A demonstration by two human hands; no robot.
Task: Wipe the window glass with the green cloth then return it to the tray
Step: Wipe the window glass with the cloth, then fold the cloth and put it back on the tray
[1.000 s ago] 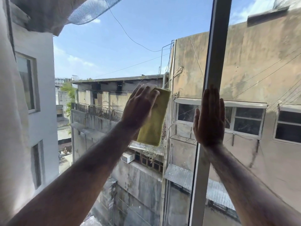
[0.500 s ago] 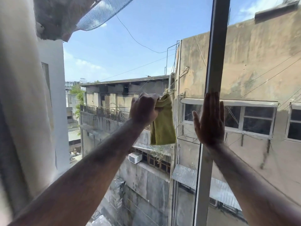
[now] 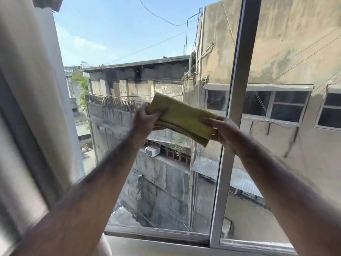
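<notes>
Green cloth (image 3: 181, 118) folded, stretched between left hand (image 3: 145, 120) and right hand (image 3: 224, 133) grip.

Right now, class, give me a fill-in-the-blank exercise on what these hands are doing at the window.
1. The green cloth is held by ____ hands.
2. The left hand grips the cloth's ____ end.
3. The right hand is in front of the grey window ____.
4. The cloth is ____, not spread open.

Missing words: both; left; frame; folded

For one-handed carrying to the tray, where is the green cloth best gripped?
Probably at the folded end nearer the left hand, pinched from the person's side. The green cloth is a folded, layered strip spanning to the right hand, so one pinch there catches every layer.
</notes>
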